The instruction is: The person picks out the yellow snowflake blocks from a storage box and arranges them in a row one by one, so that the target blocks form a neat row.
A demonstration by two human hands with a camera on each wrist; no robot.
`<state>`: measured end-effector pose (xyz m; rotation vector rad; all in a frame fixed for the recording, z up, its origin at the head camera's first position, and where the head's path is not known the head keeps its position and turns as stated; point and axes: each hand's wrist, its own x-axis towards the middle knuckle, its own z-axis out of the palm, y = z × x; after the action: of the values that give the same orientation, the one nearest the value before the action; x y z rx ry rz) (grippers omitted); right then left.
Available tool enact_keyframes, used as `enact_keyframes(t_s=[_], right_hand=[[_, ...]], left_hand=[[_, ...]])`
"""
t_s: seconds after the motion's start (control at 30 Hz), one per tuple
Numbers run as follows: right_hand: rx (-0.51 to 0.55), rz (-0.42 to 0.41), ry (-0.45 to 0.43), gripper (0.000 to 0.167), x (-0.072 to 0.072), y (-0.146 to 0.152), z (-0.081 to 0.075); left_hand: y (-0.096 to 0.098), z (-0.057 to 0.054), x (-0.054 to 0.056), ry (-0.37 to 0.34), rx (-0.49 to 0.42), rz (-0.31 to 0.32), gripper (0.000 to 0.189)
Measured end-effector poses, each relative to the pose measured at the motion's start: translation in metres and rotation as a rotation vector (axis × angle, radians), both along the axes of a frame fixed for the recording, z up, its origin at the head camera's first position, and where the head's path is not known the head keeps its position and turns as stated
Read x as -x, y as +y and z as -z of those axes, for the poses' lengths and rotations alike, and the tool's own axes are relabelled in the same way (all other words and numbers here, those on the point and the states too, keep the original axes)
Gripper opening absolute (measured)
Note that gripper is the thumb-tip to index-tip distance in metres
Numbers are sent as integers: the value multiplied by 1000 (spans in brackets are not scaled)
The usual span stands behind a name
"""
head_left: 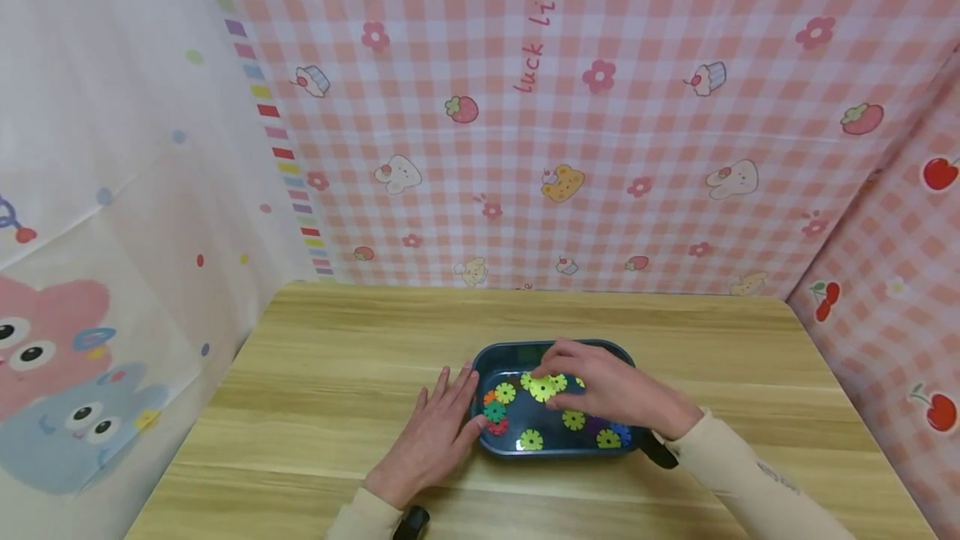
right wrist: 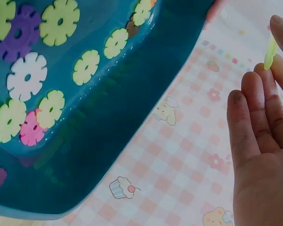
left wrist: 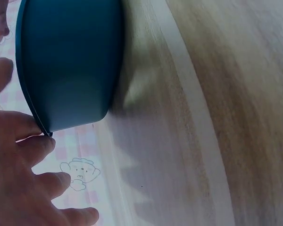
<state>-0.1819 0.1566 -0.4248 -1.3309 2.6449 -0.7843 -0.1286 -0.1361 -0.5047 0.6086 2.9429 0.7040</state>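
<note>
A dark teal tray (head_left: 555, 453) holds several notched plastic snowflake discs, many of them yellow-green. Over its right half, my right hand (head_left: 607, 382) is reaching in from the right. In the right wrist view, the thumb and fingertips of that hand pinch a yellow-green snowflake disc (right wrist: 270, 52), seen edge-on. My left hand (head_left: 431, 440) lies at the tray's left end with its fingers spread and fairly straight. Fingertips touch the rim there, and the left wrist view shows them beside the tray's outer wall (left wrist: 70, 70).
Inside the tray lie a green disc (head_left: 494, 412), a red disc (head_left: 498, 426), a white disc (right wrist: 27, 76), a purple disc (right wrist: 19, 34) and a pink disc (right wrist: 33, 128). The wooden table (head_left: 360, 357) meets a pink checked cloth (head_left: 510, 190) behind.
</note>
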Motion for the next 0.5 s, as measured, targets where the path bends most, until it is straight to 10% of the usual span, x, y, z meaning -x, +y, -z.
enact_keyframes(t_s=[0.5], right_hand=[[130,-19,74,33,-33,6,6]], left_hand=[[1,0,0,3,-10,-7,61]])
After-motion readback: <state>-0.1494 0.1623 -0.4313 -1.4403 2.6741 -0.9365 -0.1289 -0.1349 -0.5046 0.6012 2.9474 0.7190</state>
